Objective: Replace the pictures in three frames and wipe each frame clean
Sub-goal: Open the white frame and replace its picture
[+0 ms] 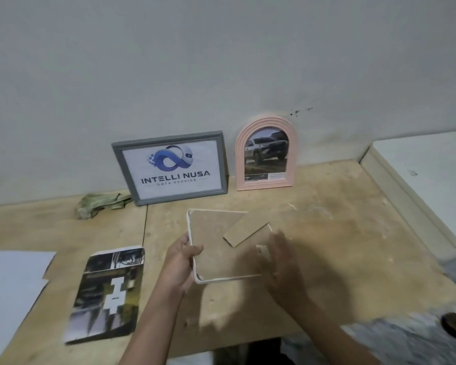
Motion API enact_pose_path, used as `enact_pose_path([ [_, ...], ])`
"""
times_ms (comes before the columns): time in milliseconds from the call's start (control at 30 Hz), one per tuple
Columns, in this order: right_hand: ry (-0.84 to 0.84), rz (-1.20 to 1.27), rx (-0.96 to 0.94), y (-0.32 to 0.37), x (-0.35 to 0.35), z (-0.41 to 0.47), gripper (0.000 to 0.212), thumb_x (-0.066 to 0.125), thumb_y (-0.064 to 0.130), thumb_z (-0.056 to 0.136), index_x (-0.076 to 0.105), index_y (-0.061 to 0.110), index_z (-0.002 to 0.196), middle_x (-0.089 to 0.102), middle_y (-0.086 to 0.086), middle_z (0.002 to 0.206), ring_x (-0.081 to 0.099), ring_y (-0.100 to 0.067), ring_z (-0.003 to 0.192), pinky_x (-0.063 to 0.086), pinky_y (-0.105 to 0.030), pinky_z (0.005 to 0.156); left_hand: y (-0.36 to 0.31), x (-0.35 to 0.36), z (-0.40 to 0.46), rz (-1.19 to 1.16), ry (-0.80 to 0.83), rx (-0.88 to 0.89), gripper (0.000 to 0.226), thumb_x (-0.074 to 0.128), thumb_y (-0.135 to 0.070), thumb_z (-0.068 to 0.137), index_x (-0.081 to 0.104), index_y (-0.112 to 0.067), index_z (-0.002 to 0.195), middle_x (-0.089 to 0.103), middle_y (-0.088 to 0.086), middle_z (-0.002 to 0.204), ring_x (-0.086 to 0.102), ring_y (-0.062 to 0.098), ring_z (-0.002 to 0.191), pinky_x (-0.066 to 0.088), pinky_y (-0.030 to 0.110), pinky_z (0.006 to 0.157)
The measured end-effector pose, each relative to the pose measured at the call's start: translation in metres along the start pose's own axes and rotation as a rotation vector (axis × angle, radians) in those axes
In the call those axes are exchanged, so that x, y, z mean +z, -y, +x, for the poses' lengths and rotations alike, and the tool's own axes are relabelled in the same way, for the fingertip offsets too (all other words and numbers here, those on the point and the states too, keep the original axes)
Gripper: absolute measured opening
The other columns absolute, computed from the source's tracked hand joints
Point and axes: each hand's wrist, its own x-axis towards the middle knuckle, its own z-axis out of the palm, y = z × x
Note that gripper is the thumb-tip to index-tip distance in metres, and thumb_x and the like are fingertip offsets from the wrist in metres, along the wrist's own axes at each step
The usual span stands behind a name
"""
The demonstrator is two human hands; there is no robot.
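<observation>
A white-edged picture frame (216, 248) is held face down above the wooden table, its brown backing board and cardboard stand toward me. My left hand (182, 262) grips its left edge, thumb on the back. My right hand (277, 256) is badly blurred at the frame's right edge; its hold cannot be made out. A grey frame (170, 167) with a blue logo print and a pink arched frame (265, 156) with a car picture lean upright against the wall. A loose dark printed picture (108, 293) lies flat at the front left.
A crumpled greenish cloth (100, 205) lies by the wall, left of the grey frame. White paper (11, 280) lies at the far left. A white slab-like object (427, 180) borders the table (340, 219) on the right. The floor shows beyond the front right edge.
</observation>
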Motion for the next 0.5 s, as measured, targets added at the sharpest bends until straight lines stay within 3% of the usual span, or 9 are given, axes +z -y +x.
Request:
enact_pose_path([
  [67, 0.059, 0.106, 0.361, 0.002, 0.006, -0.003, 0.066, 0.043, 0.051, 0.093, 0.038, 0.007, 0.142, 0.043, -0.01, 0.143, 0.038, -0.025, 0.134, 0.03, -0.027, 0.107, 0.007, -0.023, -0.009, -0.044, 0.052, -0.003, 0.048, 0.048, 0.013, 0.066, 0.057, 0.003, 0.112, 0.069, 0.026, 0.097, 0.07, 0.032, 0.076, 0.059, 0.037, 0.064],
  [133, 0.135, 0.206, 0.582, 0.001, 0.011, -0.005, 0.051, 0.048, 0.041, 0.095, 0.046, 0.008, 0.134, 0.06, -0.002, 0.119, 0.057, -0.022, 0.108, 0.045, -0.027, 0.084, 0.017, -0.037, -0.013, -0.057, 0.071, -0.021, 0.046, 0.045, 0.013, 0.069, 0.058, 0.001, 0.112, 0.07, 0.023, 0.097, 0.07, 0.031, 0.076, 0.059, 0.038, 0.066],
  [167, 0.156, 0.209, 0.622, 0.0, 0.016, -0.007, 0.046, 0.049, 0.041, 0.094, 0.052, 0.009, 0.127, 0.063, -0.002, 0.107, 0.06, -0.022, 0.098, 0.044, -0.028, 0.076, 0.023, -0.041, -0.013, -0.041, 0.047, -0.026, 0.046, 0.041, 0.016, 0.073, 0.058, 0.0, 0.113, 0.07, 0.022, 0.096, 0.07, 0.03, 0.075, 0.059, 0.037, 0.065],
  [267, 0.178, 0.151, 0.63, -0.004, 0.027, -0.018, 0.047, 0.053, 0.043, 0.091, 0.054, 0.012, 0.127, 0.062, -0.009, 0.117, 0.058, -0.028, 0.107, 0.046, -0.035, 0.088, 0.045, -0.051, -0.006, 0.222, -0.123, -0.005, 0.048, 0.034, 0.02, 0.083, 0.057, -0.007, 0.115, 0.07, 0.014, 0.093, 0.069, 0.026, 0.076, 0.056, 0.029, 0.059],
  [367, 0.192, 0.073, 0.603, -0.003, 0.034, -0.027, 0.058, 0.057, 0.039, 0.09, 0.042, 0.011, 0.139, 0.054, -0.011, 0.132, 0.052, -0.03, 0.119, 0.043, -0.037, 0.099, 0.063, -0.057, 0.002, 0.541, -0.172, 0.059, 0.047, 0.038, 0.009, 0.089, 0.047, -0.017, 0.128, 0.063, 0.01, 0.112, 0.06, 0.032, 0.105, 0.05, 0.034, 0.081],
  [433, 0.213, 0.073, 0.581, -0.003, 0.038, -0.032, 0.063, 0.059, 0.037, 0.09, 0.037, 0.01, 0.143, 0.049, -0.011, 0.137, 0.048, -0.03, 0.125, 0.039, -0.036, 0.103, 0.073, -0.063, 0.004, 0.699, -0.14, 0.114, 0.042, 0.046, -0.009, 0.093, 0.04, -0.023, 0.132, 0.059, 0.002, 0.117, 0.056, 0.026, 0.113, 0.044, 0.033, 0.092],
  [500, 0.272, 0.056, 0.552, -0.002, 0.04, -0.036, 0.069, 0.058, 0.033, 0.091, 0.026, 0.008, 0.147, 0.038, -0.011, 0.147, 0.039, -0.028, 0.134, 0.031, -0.033, 0.108, 0.081, -0.069, 0.01, 0.903, -0.144, 0.15, 0.047, 0.05, -0.039, 0.087, 0.039, -0.025, 0.131, 0.057, 0.003, 0.124, 0.051, 0.029, 0.12, 0.039, 0.046, 0.102],
])
